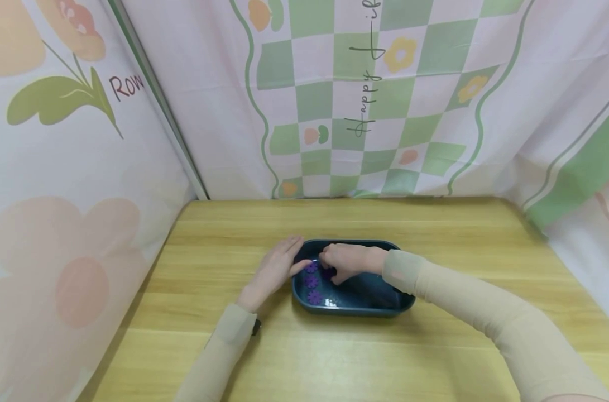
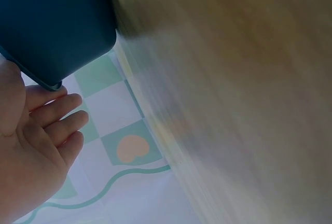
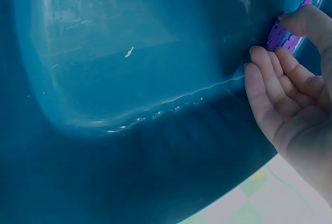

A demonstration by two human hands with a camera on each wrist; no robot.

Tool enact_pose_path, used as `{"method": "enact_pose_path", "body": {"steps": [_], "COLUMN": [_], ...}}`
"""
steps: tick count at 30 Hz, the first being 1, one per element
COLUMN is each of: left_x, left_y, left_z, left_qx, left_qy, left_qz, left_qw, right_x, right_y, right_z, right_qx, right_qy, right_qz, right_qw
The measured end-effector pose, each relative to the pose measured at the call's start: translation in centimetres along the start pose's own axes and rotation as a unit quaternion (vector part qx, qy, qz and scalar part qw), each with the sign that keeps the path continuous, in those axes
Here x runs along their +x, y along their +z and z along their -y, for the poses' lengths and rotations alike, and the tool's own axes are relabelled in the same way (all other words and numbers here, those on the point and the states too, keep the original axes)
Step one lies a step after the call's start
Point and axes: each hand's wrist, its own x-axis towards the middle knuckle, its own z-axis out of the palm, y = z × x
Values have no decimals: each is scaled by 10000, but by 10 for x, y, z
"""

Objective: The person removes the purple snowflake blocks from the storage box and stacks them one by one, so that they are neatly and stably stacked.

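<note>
A dark blue-green oblong basin (image 1: 369, 293) stands on the wooden table. Inside its left end, three purple flower-shaped pieces (image 1: 311, 281) lie in a column. My right hand (image 1: 346, 259) reaches into the basin, thumb and fingertips pinching another purple flower-shaped piece (image 3: 276, 35) just beside that column. My left hand (image 1: 276, 268) rests at the far left corner of the rim, its thumb over the edge and its fingers fairly straight. In the left wrist view, the fingers (image 2: 65, 125) spread loosely beside the basin's outer wall (image 2: 57, 22).
The wooden table (image 1: 224, 223) extends around the basin. Behind it hangs a cloth (image 1: 314, 106) with green checks, and floral cloth (image 1: 58, 167) covers the left side. A small pale fleck (image 3: 129, 52) sits on the basin floor.
</note>
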Motion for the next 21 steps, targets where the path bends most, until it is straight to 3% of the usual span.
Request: {"method": "enact_pose_path", "body": {"steps": [15,21], "left_x": [0,0], "left_y": [1,1], "left_z": [0,0], "left_qx": [15,-2], "left_qy": [138,2], "left_qz": [-148,-2], "left_qw": [9998,10000], "right_x": [-1,-3], "right_y": [-1,-3], "right_z": [-1,-3], "right_qx": [86,36], "right_qy": [-68,-168], "right_qz": [2,-100], "right_qw": [9999,9998]}}
